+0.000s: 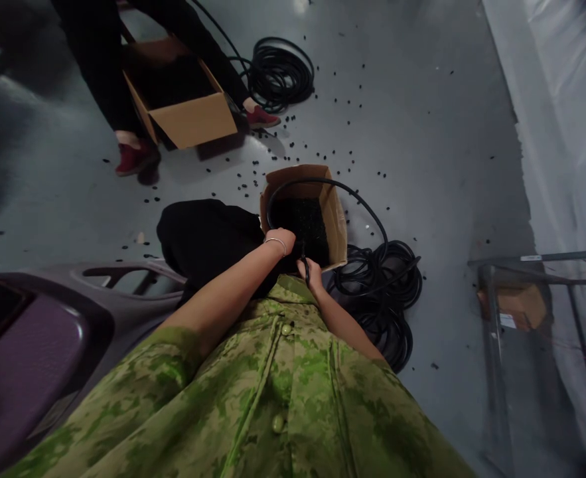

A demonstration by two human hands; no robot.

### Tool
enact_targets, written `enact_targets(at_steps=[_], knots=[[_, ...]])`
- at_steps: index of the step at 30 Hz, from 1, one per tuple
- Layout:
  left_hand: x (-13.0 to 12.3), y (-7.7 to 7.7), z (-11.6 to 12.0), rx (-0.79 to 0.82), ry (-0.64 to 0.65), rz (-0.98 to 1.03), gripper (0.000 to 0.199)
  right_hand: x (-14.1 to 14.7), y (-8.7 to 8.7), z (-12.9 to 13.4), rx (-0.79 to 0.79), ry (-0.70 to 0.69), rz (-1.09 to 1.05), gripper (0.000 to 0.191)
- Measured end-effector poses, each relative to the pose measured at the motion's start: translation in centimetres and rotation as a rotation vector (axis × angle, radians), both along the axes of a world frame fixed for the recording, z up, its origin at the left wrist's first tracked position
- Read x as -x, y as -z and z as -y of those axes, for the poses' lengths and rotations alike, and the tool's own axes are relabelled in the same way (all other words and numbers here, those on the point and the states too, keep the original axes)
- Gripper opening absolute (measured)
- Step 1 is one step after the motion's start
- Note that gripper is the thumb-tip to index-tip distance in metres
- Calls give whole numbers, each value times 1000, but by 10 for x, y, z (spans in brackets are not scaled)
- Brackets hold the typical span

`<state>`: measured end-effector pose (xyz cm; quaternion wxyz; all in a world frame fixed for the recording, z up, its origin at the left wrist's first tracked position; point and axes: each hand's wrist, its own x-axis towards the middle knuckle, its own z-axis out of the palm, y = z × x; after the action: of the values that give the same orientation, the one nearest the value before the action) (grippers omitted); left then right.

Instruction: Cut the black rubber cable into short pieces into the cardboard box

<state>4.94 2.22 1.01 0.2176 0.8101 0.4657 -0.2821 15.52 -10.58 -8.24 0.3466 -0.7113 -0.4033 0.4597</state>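
Observation:
My left hand (pixel 281 240), with a thin bracelet at the wrist, is closed around a black hose (pixel 333 182). The hose loops over an open cardboard box (pixel 340 234) and runs down to a black hose coil (pixel 395 275) on the floor at the right. Many small black pieces (pixel 300 216) lie inside the box. My right hand (pixel 312 273) grips a slim dark hand tool (pixel 304 260) just beside the left hand, above the box's near edge. The tool's exact kind and the hose's end are too dark to make out.
Across from me stands a person in dark trousers, with a larger cardboard box (pixel 196 123) between the legs and another hose coil (pixel 280 73). Small black pieces are scattered over the grey floor. A purple-grey chair (pixel 38 358) is at left, a metal frame (pixel 494 312) at right.

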Motion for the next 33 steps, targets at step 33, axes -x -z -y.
enact_targets(at_steps=[33], knots=[[3, 8, -2, -1, -21, -54, 36, -1, 4, 6, 64, 106, -54, 38]])
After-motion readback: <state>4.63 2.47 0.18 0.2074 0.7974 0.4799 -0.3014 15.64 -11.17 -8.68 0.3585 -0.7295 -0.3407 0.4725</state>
